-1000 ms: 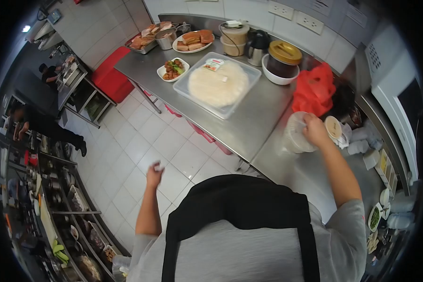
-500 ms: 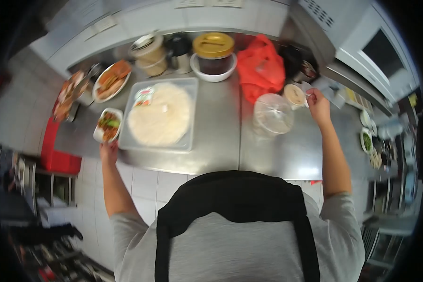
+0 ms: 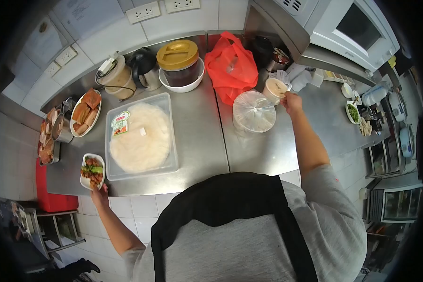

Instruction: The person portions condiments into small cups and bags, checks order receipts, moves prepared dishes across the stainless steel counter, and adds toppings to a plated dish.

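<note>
My left hand (image 3: 100,193) grips the near edge of a small white bowl (image 3: 103,175) at the counter's front left. Browned pieces of food (image 3: 92,176) with a green piece on top fill the bowl. Right of it lies a clear lidded plastic box (image 3: 174,157) with a pale white mass inside and a label on the lid. At the right, my right hand (image 3: 293,104) has its fingers closed beside the rim of a small tub (image 3: 274,88) with beige contents or lid; what they pinch is unclear. A round container covered in clear plastic (image 3: 254,113) stands just left of that hand.
Along the back stand an oval dish of orange-pink pieces (image 3: 85,113), a kettle (image 3: 146,70), a gold-lidded container (image 3: 177,55) in a white bowl (image 3: 199,75), and a red plastic bag (image 3: 231,68). A microwave (image 3: 348,30) sits above at the right.
My view has shifted, bringing the back wall more into sight. The bowl in my left hand has moved nearer the counter's front edge. My right hand has come closer to the small tub.
</note>
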`<state>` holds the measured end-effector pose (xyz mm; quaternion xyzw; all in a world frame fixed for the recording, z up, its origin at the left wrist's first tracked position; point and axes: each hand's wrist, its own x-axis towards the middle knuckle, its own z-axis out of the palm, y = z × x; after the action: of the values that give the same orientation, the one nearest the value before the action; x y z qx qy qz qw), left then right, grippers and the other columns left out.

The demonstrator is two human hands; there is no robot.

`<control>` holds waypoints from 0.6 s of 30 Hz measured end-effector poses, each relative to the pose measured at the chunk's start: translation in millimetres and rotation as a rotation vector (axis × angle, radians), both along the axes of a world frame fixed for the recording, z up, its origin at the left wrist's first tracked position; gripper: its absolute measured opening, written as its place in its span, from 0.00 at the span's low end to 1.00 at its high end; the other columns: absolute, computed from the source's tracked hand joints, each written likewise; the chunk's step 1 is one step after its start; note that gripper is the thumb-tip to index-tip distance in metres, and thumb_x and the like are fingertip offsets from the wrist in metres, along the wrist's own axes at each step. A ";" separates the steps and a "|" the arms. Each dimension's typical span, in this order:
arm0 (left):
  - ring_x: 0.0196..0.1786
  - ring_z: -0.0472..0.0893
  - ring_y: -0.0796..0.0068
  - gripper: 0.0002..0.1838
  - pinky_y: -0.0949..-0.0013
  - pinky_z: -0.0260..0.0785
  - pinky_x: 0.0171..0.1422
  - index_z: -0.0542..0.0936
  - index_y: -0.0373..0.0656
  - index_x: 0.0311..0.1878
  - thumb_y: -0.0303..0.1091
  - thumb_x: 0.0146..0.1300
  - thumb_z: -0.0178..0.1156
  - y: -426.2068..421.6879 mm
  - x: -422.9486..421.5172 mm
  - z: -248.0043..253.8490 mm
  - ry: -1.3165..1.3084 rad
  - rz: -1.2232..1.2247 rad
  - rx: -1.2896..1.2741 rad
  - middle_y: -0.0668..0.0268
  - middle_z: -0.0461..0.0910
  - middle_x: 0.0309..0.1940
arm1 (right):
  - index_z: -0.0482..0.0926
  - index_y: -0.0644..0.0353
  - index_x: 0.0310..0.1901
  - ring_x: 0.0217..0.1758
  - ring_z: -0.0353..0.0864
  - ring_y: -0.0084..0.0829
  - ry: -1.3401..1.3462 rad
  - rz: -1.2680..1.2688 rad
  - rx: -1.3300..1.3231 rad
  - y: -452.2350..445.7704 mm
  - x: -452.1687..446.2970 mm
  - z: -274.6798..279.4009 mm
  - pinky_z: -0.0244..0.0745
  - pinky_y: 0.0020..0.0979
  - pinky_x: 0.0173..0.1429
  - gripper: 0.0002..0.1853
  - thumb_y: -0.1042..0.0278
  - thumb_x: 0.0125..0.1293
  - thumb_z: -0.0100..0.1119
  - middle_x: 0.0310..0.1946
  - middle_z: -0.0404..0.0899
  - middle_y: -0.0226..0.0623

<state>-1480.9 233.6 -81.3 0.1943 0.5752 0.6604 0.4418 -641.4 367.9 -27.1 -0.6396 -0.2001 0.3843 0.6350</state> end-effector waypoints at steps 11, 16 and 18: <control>0.25 0.79 0.72 0.21 0.75 0.73 0.26 0.63 0.47 0.61 0.34 0.64 0.47 -155.6 70.1 87.2 0.236 0.100 -0.193 0.60 0.78 0.29 | 0.73 0.66 0.39 0.20 0.73 0.22 -0.082 0.349 0.130 -90.3 -59.0 124.1 0.70 0.23 0.24 0.10 0.70 0.58 0.57 0.24 0.75 0.33; 0.29 0.79 0.70 0.23 0.72 0.73 0.28 0.62 0.44 0.62 0.33 0.63 0.47 -142.6 176.3 121.5 0.261 -0.135 -0.158 0.57 0.78 0.39 | 0.73 0.66 0.44 0.21 0.74 0.23 -0.008 0.453 0.149 -100.5 -88.6 96.1 0.72 0.25 0.27 0.13 0.68 0.60 0.57 0.24 0.75 0.32; 0.25 0.77 0.74 0.22 0.73 0.71 0.26 0.63 0.43 0.62 0.31 0.64 0.46 -144.8 220.3 122.1 0.232 -0.343 -0.068 0.58 0.78 0.34 | 0.73 0.66 0.48 0.25 0.75 0.22 -0.047 0.471 0.141 -109.2 -82.8 80.6 0.74 0.26 0.32 0.16 0.65 0.63 0.57 0.27 0.74 0.31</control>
<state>-1260.5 88.8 40.7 0.3492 0.6026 0.5289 0.4850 -724.3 258.7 53.5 -0.5380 -0.3850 0.4918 0.5661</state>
